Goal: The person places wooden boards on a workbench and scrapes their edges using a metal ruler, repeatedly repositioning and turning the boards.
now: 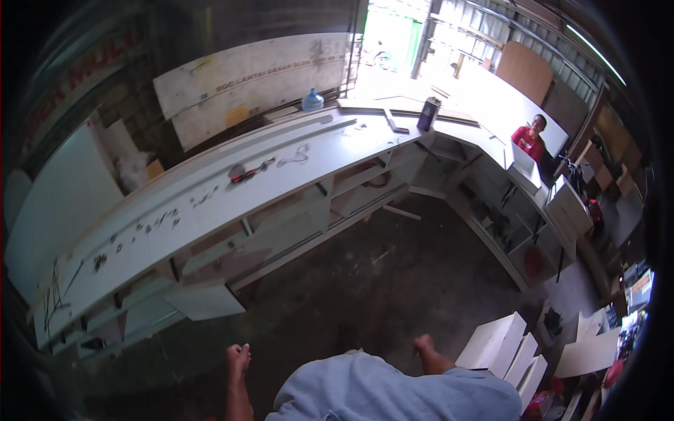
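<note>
Showing the left hand curled, seemingly empty, and the right hand, grip indiscernible, before a white counter apparently largely assembled, its front bays uncovered.

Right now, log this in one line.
left hand: no object visible | right hand: no object visible | white workbench: ahead, dark can atop

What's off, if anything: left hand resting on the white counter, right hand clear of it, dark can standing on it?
The left hand isn't on the white counter; the head view shows it apart from it. Right hand and dark can are right.
</note>
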`<action>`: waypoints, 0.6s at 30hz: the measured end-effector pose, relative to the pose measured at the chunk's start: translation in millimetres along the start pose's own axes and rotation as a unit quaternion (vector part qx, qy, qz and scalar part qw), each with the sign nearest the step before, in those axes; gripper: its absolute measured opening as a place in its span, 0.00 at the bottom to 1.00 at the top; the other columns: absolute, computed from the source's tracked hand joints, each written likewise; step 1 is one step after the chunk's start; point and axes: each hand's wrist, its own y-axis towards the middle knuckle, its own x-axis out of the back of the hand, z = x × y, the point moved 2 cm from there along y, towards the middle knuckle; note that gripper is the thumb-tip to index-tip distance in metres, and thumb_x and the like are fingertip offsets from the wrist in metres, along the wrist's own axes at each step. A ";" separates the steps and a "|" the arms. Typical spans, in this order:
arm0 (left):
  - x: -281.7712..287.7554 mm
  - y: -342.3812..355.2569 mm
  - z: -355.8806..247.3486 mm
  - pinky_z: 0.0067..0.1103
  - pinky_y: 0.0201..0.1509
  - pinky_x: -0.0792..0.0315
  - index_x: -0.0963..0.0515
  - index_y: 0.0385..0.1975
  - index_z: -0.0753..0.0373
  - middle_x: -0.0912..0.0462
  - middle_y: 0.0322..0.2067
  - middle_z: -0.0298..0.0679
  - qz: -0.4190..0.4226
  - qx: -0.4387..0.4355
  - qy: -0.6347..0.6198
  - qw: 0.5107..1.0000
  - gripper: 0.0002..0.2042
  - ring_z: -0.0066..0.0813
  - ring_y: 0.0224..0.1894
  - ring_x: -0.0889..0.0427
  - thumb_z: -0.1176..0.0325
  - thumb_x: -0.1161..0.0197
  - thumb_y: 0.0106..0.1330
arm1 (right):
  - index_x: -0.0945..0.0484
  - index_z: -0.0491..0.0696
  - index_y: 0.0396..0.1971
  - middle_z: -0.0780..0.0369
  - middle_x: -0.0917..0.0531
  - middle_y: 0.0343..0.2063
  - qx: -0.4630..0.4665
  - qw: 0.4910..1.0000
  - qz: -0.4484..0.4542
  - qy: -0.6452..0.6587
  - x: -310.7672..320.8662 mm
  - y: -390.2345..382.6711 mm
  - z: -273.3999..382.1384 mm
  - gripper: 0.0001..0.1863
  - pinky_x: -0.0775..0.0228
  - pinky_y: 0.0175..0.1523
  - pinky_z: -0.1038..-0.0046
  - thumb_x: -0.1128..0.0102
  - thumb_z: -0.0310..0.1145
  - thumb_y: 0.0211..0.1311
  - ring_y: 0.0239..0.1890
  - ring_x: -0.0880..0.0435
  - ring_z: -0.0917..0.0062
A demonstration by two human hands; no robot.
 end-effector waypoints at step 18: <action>-373.0 189.4 -212.1 0.22 0.29 0.24 0.20 0.27 0.66 0.17 0.23 0.37 0.217 0.013 0.116 0.969 0.16 0.21 0.24 0.18 0.58 0.32 0.70 | 0.14 0.43 0.31 0.56 0.12 0.25 0.139 0.932 -0.152 0.297 233.5 190.6 152.6 0.16 0.19 0.35 0.65 0.36 0.42 0.63 0.25 0.12 0.69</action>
